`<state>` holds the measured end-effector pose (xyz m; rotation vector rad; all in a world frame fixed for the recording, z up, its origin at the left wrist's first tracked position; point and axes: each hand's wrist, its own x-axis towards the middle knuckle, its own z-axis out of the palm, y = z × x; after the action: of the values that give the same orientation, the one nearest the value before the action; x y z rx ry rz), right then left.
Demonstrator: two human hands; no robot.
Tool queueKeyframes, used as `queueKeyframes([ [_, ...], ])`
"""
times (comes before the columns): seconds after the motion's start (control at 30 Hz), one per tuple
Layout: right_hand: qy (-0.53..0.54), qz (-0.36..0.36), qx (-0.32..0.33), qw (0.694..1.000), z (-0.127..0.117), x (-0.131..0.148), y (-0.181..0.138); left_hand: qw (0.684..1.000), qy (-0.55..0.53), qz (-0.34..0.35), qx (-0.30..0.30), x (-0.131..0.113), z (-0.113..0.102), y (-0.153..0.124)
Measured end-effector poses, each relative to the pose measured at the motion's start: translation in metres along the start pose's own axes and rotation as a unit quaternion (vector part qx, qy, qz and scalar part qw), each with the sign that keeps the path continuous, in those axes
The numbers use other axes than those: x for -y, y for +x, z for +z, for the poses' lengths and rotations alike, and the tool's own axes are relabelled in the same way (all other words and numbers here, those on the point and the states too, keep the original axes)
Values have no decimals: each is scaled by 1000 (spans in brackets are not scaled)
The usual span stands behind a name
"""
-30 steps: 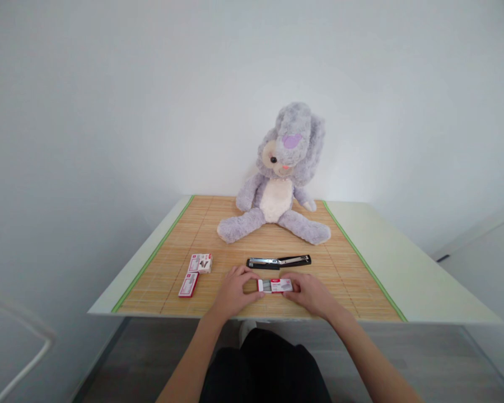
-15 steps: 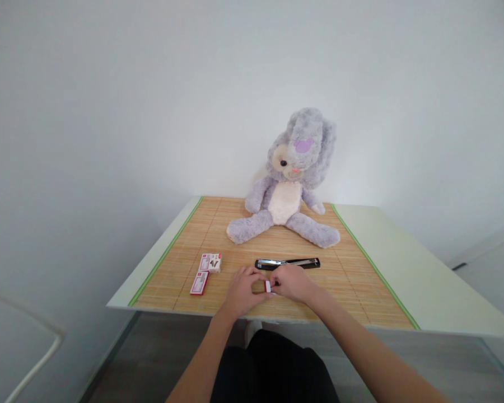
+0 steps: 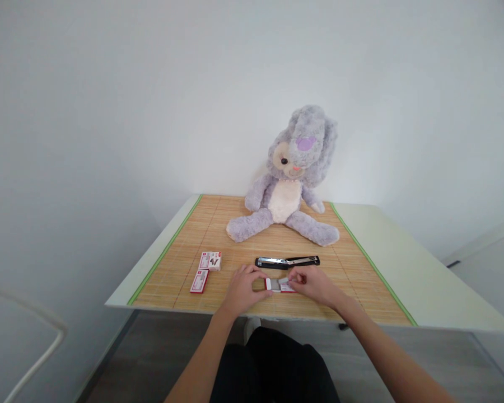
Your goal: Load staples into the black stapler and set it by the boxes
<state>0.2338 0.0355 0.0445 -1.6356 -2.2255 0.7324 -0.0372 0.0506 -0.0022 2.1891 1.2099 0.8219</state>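
A small red-and-white staple box [image 3: 285, 287] lies open near the front of the bamboo mat, its greyish inside showing. My left hand [image 3: 243, 287] curves round the box's left end, gripping it between thumb and fingers. At the other end, my right hand [image 3: 315, 284] is closed in a pinch; a pale sliver shows at its fingertips, too small to name. Just beyond both hands lies a long black-and-silver stapler [image 3: 288, 262], opened out flat. To the left are two more boxes, a white one [image 3: 210, 261] with a stapler picture and a red-edged one [image 3: 199, 281], touching at a corner.
A grey plush rabbit [image 3: 286, 201] sits at the back of the bamboo mat [image 3: 235, 254], legs spread. The mat has green edges and covers much of a pale table [image 3: 403, 246]. A white wall [image 3: 193, 101] rises behind. The table's front edge is close to my hands.
My right hand has moved right, away from my left, uncovering the box's open top. My left hand has stayed on the box's left end.
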Motion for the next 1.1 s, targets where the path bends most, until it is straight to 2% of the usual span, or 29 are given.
queueKeyframes([
  [0.23,40,38,-23,998,0,-17,-19,1000,-8,-9,9,-4,-5,1],
  [0.43,55,45,5,997,1,-25,-28,999,-22,-13,26,-7,-7,2],
  [0.83,31,16,10,999,15,-1,-10,998,-27,-19,44,-3,-4,4],
  [1.1,7,22,-4,1000,16,9,-8,999,-42,-29,16,-4,-3,2],
])
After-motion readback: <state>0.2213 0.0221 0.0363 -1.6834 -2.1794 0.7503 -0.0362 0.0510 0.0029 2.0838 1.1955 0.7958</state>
